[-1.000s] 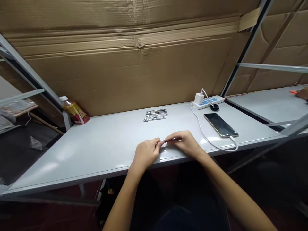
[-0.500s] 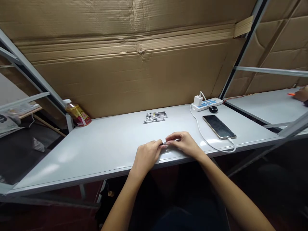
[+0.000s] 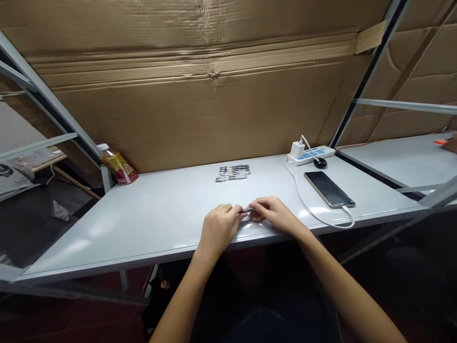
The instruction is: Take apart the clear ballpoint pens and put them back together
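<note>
Near the table's front edge, a slim dark pen [image 3: 246, 210] spans the small gap between my two hands. My left hand [image 3: 221, 224] is closed round one end of it, the fingers curled over most of its length. At the other end, my right hand [image 3: 269, 211] pinches it between thumb and fingertips. Farther back lie several pens [image 3: 233, 173] side by side in a close row, with clear and dark barrels. Much of the held pen is hidden by my fingers.
On the white table [image 3: 160, 209], a phone [image 3: 329, 189] lies at right, its white cable running to a charger [image 3: 297, 149] on a power strip [image 3: 314, 155]. A small round black object [image 3: 320, 163] sits beside it. A bottle [image 3: 119, 165] leans at back left. Cardboard [image 3: 178, 119] walls the back.
The fingertips of my right hand have shifted slightly away from my left hand, so more of the pen shows between them. The view has turned a little.
</note>
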`<state>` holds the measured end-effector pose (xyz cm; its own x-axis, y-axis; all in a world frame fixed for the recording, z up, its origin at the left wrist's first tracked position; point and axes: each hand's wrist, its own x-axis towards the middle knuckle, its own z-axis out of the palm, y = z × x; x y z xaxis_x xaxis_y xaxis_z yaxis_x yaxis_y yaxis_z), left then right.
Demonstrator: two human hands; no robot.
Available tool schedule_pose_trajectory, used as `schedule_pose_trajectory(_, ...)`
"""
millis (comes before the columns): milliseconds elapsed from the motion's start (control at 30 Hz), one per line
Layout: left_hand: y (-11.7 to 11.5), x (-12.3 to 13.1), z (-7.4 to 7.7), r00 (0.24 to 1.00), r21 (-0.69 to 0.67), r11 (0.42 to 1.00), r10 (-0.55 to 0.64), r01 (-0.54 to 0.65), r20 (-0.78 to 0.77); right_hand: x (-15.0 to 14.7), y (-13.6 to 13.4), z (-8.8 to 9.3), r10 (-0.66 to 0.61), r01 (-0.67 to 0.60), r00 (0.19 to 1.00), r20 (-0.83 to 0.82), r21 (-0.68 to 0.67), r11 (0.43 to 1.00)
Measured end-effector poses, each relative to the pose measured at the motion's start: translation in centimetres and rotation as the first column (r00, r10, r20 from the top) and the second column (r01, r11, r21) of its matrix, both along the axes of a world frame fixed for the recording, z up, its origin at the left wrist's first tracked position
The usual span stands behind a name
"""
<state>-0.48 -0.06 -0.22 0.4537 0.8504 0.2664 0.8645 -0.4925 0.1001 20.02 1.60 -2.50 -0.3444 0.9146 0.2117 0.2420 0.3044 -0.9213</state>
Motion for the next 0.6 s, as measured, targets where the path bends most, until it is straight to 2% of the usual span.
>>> schedule_pose_trajectory(67, -0.1, 0.1, 0.0, 1.0, 0.012, 1.0, 0.001, -0.001, -0.022, 0.1, 0.0, 0.1, -0.009, 0.009, 1.0, 0.016, 0.007, 1.0)
schedule_pose_trajectory(267, 0.0, 0.0, 0.1, 0.999, -0.018, 0.999, 0.037, -0.037, -0.004, 1.2, -0.1, 0.4, -0.139, 0.14, 0.99, -0.019, 0.107, 0.984)
schedule_pose_trajectory(433, 0.3, -0.3, 0.0, 0.996, -0.028, 0.996, 0.08, -0.079, 0.048, 3.5, 0.5, 0.6, -0.155, 0.137, 0.979, 0.135, 0.134, 0.982)
schedule_pose_trajectory(600, 0.6, -0.3, -0.2, 0.989, -0.009, 0.99, 0.138, -0.137, 0.052, 5.9, 0.7, 0.8, -0.251, 0.208, 0.939, 0.235, 0.194, 0.959)
